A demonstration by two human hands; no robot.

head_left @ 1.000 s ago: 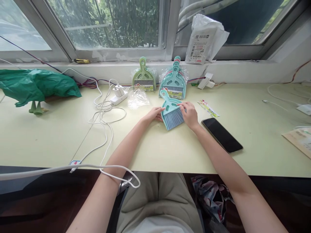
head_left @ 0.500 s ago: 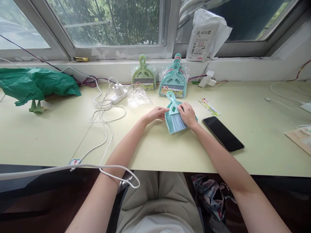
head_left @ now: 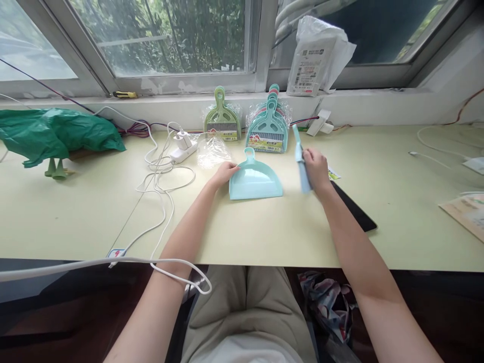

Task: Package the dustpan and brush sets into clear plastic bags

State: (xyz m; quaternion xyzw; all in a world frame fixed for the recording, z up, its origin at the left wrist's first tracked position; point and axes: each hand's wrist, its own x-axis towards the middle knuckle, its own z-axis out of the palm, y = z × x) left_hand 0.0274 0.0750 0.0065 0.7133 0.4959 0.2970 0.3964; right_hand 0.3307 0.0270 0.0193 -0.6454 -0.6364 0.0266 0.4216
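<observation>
A light blue dustpan (head_left: 255,180) lies on the table with its wide edge toward me. My left hand (head_left: 226,174) grips its left side near the handle. To the right, my right hand (head_left: 316,169) is closed on a small blue hand brush (head_left: 301,164), which is held edge-on above the table, apart from the dustpan, its bristles pointing down and slightly blurred. Behind the dustpan stand wrapped sets of dustpans and brushes: a green set (head_left: 222,118) and a stack with a blue set (head_left: 267,126) in front.
A black phone (head_left: 353,205) and a partly hidden label card (head_left: 334,174) lie by my right forearm. Clear plastic wrapping (head_left: 214,152), a power strip (head_left: 184,151) and tangled white cables (head_left: 161,174) are at left. A green bag (head_left: 60,132) sits far left.
The brush and dustpan, together before, are now apart. My right hand has moved right with the brush, turning it edge-on. My left hand has shifted the dustpan left and it lies flat.
</observation>
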